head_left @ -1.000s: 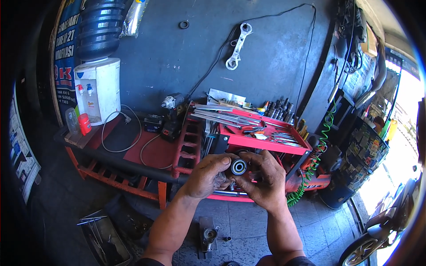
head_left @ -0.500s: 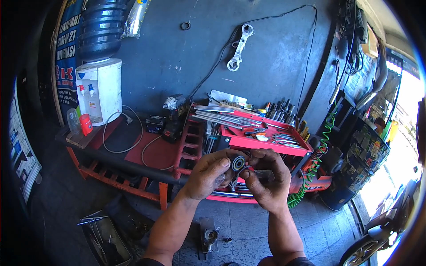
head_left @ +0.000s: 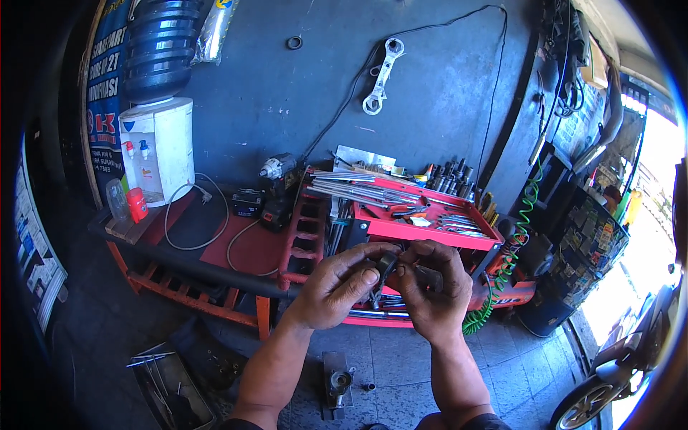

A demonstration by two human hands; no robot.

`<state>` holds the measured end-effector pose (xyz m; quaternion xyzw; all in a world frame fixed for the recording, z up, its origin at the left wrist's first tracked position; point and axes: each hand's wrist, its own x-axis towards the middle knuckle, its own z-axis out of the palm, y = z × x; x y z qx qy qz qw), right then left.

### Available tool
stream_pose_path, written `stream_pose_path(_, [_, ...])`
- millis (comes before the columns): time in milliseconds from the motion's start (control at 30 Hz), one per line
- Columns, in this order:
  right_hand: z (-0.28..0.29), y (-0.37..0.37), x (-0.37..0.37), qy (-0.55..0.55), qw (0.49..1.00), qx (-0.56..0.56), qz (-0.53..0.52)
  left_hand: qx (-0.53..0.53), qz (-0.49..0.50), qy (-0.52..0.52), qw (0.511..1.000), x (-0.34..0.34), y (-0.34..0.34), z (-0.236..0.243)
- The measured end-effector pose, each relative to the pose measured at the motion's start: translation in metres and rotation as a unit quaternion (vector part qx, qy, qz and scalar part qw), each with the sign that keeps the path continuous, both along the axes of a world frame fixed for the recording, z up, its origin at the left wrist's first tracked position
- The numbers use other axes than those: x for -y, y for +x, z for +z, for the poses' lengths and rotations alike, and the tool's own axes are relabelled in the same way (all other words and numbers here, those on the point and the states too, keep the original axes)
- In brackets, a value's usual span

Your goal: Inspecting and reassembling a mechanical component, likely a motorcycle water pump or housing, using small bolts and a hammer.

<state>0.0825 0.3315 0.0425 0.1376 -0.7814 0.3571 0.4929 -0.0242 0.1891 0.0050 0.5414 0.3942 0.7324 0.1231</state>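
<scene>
Head view, centre of frame: one black, round, ring-shaped part [head_left: 386,266], seen nearly edge-on and raised in front of the tool cart. Left hand [head_left: 335,288]: fingers curled, thumb and forefinger closed on the ring-shaped part. Right hand [head_left: 435,292]: fingers bent, thumb and fingertips drawn close together at the part's right side; whether they grip it or anything else, cannot tell

Behind the hands: one red metal tool cart [head_left: 433,236], its top tray bearing long silver metal rods [head_left: 362,188] and a row of silver spanners [head_left: 461,225]

Left of frame: one low workbench with black-and-red top and orange frame [head_left: 240,247]; on it, a black-and-grey power tool [head_left: 282,167], a red plastic container [head_left: 137,205], and a white water dispenser [head_left: 174,147] topped by a ribbed blue bottle [head_left: 161,51]

Upper centre, on the blue-grey wall: one long silver metal piece with ringed ends [head_left: 381,77]

Right of frame: one green coiled hose [head_left: 527,215]

Lower centre, on the floor: one grey metal part with a round opening [head_left: 337,381], a small dark cylindrical piece [head_left: 370,387] just beside it

Lower left: one grey rectangular tray [head_left: 195,384] with thin metal rods
</scene>
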Motion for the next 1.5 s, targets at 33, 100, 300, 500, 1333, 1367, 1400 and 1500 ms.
stream_pose_path(33, [0.002,0.002,0.001,0.017,1.0,-0.002,-0.015,0.001,-0.001,-0.001,1.0,0.0,0.002,0.002])
stream_pose_path(100, [0.003,0.003,0.001,0.033,0.999,-0.003,-0.03,-0.047,0.065,0.009,0.997,-0.002,0.006,0.005])
stream_pose_path(300, [-0.001,0.001,0.0,-0.071,0.996,0.054,0.024,0.027,-0.068,-0.01,0.997,-0.001,-0.002,-0.002])
stream_pose_path(500, [0.003,0.0,-0.001,-0.15,0.979,0.066,0.12,0.118,-0.208,0.077,0.968,-0.009,-0.011,-0.007])
stream_pose_path(1333, [-0.005,-0.018,0.009,0.028,0.997,0.077,-0.016,0.29,-0.008,0.109,0.951,-0.036,0.015,-0.007])
stream_pose_path(1367, [-0.005,-0.018,0.008,0.052,0.995,0.073,-0.034,0.288,-0.01,0.106,0.952,-0.038,0.014,-0.01])
stream_pose_path(1400, [-0.005,-0.018,0.006,0.05,0.996,0.072,-0.036,0.282,0.014,0.098,0.954,-0.039,0.013,-0.014])
stream_pose_path(1500, [-0.004,-0.016,0.004,0.109,0.99,0.089,-0.018,0.301,0.031,0.087,0.949,-0.042,0.013,-0.018])
